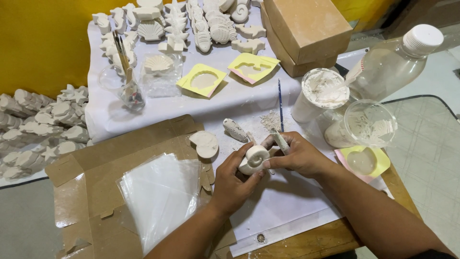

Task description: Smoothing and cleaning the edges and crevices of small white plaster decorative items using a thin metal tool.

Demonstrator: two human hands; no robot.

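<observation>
My left hand (232, 180) cups a white plaster spiral shell (254, 158) from below and from the left. My right hand (299, 153) steadies the shell's right side and holds a small plaster-caked tool (280, 140) between thumb and fingers, its tip above the shell. Both hands work over a white sheet (282, 201) on the wooden table. A flat white plaster piece (205, 143) and an oblong plaster piece (235, 129) lie just beyond my left hand.
Flattened cardboard (96, 177) with clear plastic bags (160, 192) lies at the left. Many plaster sea shapes (191, 24) and yellow moulds (202, 80) fill the far side. Cardboard boxes (306, 29), a plaster-filled cup (321, 93), clear cup (369, 124), bottle (393, 62) stand right.
</observation>
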